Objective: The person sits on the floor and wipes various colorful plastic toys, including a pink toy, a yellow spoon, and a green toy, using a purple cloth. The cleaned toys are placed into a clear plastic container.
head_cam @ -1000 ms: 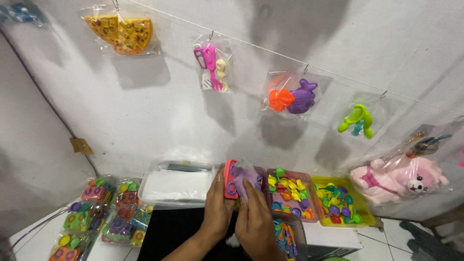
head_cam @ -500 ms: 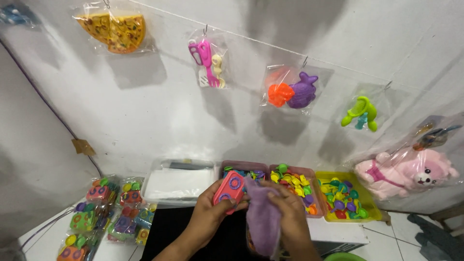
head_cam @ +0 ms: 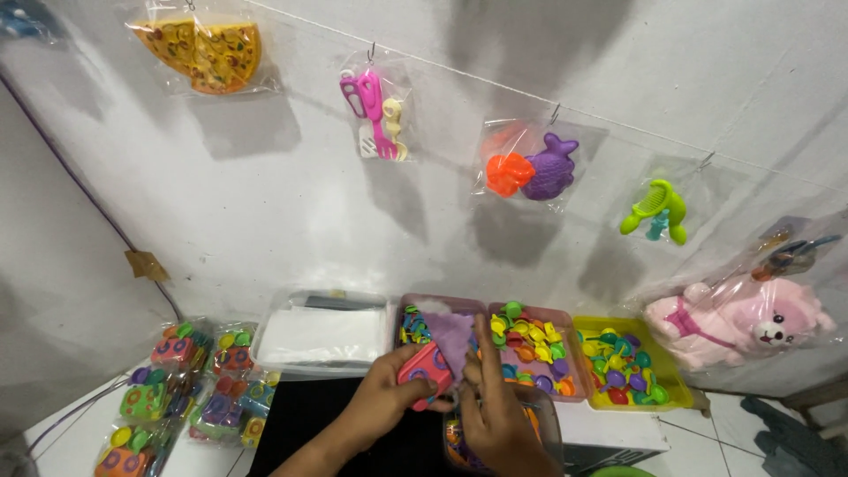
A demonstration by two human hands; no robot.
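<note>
Wall point(head_cam: 291, 221): pale, blotchy plaster; fills the view behind and above the purple tray.
String point(head_cam: 459, 66): slants down to the right across the wall, well above the purple tray; clear bags hang from it on hooks.
Hanging bags: pizza toy point(head_cam: 201, 53) far up-left of the purple tray, pink utensils point(head_cam: 375, 115) up-left, orange and purple shapes point(head_cam: 533, 168) above it, green toy point(head_cam: 655, 212) up-right.
Tabletop point(head_cam: 79, 442): white, left of the purple tray, with a black mat point(head_cam: 309, 420) in front of it.
Plush point(head_cam: 738, 322): pink, bagged, far right of the purple tray.
Clear box point(head_cam: 322, 331): just left of the purple tray.
Toy packs point(head_cam: 177, 389): bagged, far left, lower.
Purple tray point(head_cam: 442, 314): holds coloured bits; pink tray point(head_cam: 530, 349) beside it on the right, yellow tray point(head_cam: 627, 362) beyond.
Left hand point(head_cam: 384, 406): grip closed on the pink toy point(head_cam: 424, 367), just in front of the purple tray.
Right hand point(head_cam: 499, 415): grip pinching the purple cloth point(head_cam: 452, 340), which lies over the purple tray's front edge.
</note>
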